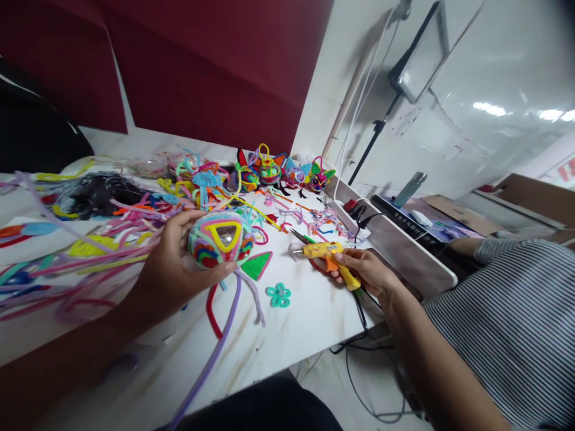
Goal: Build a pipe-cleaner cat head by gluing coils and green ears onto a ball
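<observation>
My left hand (179, 257) grips a round ornament (220, 239) wrapped in colourful pipe cleaners, with a yellow triangle outline on its upper side. In my right hand (363, 266) is a yellow hot glue gun (326, 248) with an orange trigger, its nozzle pointing left toward the ornament but apart from it. Between them on the table lie a green triangular piece (257, 265) edged in pink and a teal flower (279, 295) of pipe cleaner. Purple strands (229, 329) trail below the ornament. Pliers-like black tips (299, 235) show just behind the glue gun.
Loose pipe cleaners (121, 221) cover the left of the white table (251, 353). Several finished animal-head ornaments (271, 170) stand at the back. Black cables (354, 344) hang at the right edge. A person in a striped shirt (503, 317) is close on the right.
</observation>
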`<act>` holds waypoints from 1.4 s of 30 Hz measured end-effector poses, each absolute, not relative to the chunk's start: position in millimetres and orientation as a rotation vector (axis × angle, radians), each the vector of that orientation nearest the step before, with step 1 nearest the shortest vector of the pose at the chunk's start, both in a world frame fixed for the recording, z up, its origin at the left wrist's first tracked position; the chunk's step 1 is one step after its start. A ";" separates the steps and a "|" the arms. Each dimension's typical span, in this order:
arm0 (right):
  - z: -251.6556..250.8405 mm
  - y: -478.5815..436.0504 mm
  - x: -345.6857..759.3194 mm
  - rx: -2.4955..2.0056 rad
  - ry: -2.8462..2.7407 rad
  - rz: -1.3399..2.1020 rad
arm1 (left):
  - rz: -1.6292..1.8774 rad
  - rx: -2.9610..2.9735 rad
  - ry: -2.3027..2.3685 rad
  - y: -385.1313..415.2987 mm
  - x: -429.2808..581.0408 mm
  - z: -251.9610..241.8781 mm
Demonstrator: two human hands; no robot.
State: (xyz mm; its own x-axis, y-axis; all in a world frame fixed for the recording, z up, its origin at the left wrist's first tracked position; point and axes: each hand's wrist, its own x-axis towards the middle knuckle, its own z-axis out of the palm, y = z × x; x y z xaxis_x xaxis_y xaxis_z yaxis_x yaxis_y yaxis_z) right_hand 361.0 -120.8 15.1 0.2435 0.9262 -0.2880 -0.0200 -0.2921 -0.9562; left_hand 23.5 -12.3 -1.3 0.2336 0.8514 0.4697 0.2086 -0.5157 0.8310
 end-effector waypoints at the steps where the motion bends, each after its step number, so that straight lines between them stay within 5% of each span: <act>1: 14.4 -120.6 358.9 -1.557 -0.876 1.194 | 1.300 1.877 0.967 -12.5 23.7 -1.5; 10: 11.8 -120.8 348.6 -1.818 -0.950 0.851 | 1.317 1.884 0.939 -13.4 25.8 -0.5; 17: 11.2 -134.5 328.3 -1.979 -1.676 -0.164 | 1.311 1.877 0.922 -12.6 25.0 -2.8; 23: 6.4 -139.7 274.4 -1.508 -2.075 0.099 | 1.310 1.875 0.941 -10.5 23.6 -6.8; 42: 3.9 -136.2 258.7 -1.567 -2.138 0.052 | 1.288 1.912 0.948 -11.3 22.7 -6.3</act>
